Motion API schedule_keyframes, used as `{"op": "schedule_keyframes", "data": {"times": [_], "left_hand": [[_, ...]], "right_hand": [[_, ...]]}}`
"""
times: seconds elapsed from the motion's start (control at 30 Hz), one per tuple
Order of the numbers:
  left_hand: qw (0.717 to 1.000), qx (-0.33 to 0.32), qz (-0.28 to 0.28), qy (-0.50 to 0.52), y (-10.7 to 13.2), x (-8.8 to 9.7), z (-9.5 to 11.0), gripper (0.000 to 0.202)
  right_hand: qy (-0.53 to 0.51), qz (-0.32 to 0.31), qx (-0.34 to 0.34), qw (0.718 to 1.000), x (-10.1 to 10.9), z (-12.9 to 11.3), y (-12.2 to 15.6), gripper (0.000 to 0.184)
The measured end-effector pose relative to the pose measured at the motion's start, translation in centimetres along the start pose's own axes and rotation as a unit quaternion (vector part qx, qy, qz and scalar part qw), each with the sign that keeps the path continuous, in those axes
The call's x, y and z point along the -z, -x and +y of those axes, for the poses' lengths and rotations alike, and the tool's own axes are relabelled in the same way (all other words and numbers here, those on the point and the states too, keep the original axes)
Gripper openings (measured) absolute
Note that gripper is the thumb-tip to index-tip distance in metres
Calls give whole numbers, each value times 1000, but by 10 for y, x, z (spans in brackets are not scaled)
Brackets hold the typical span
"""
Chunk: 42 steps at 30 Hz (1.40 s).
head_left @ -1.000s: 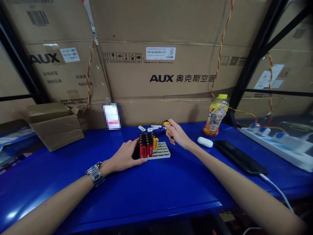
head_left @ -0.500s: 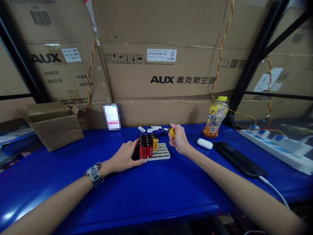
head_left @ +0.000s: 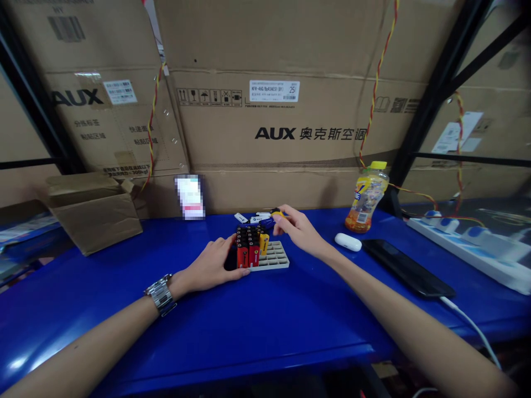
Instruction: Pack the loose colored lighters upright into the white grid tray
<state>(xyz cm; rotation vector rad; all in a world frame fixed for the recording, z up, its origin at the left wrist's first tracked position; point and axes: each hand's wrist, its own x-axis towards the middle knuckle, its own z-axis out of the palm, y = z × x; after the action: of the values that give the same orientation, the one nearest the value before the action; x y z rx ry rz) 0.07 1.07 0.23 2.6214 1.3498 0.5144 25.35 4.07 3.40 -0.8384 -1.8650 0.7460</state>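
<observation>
A grey grid tray [head_left: 274,257] sits mid-table with several upright lighters [head_left: 249,246] in red, black and yellow filling its left part. My left hand [head_left: 213,265] rests against the tray's left side, fingers curved around it. My right hand [head_left: 298,229] hovers over the tray's far edge, pinching a yellow lighter [head_left: 277,214] between thumb and fingers. Loose white and blue lighters [head_left: 255,218] lie on the table just behind the tray.
A juice bottle [head_left: 367,196], a white earbud case [head_left: 347,241] and a black phone [head_left: 406,267] with a cable lie to the right. A power strip [head_left: 468,246] runs along the far right. An open cardboard box [head_left: 93,210] stands at the left; large cartons wall the back.
My right hand has carried the yellow lighter leftward and lower, from beside the tray to above its far edge. My left hand has stayed on the tray.
</observation>
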Motion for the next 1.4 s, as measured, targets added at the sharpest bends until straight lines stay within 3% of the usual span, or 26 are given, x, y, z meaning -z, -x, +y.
{"op": "schedule_keyframes", "data": {"times": [0.13,0.33,0.57,0.87,1.07,1.2,1.4], "left_hand": [[1000,0,-8,-3,-1,-1,-1,86],[1000,-4,2,-8,-1,-1,-1,76],[1000,10,-7,1,-1,-1,-1,85],[1000,9,-4,8,-1,-1,-2,82],[998,4,-34,62,0,13,5,84],[993,-28,-79,83,3,23,8,83],[988,-56,-91,115,5,27,9,81]], "right_hand": [[78,-10,73,994,5,-7,1,31],[28,-70,22,997,-7,-5,6,29],[-9,-83,31,996,-8,-1,6,28],[106,-15,43,993,1,5,3,20],[268,-93,147,948,5,32,-6,29],[344,-139,145,917,3,37,-11,32],[419,-180,163,875,-14,29,-32,34]]}}
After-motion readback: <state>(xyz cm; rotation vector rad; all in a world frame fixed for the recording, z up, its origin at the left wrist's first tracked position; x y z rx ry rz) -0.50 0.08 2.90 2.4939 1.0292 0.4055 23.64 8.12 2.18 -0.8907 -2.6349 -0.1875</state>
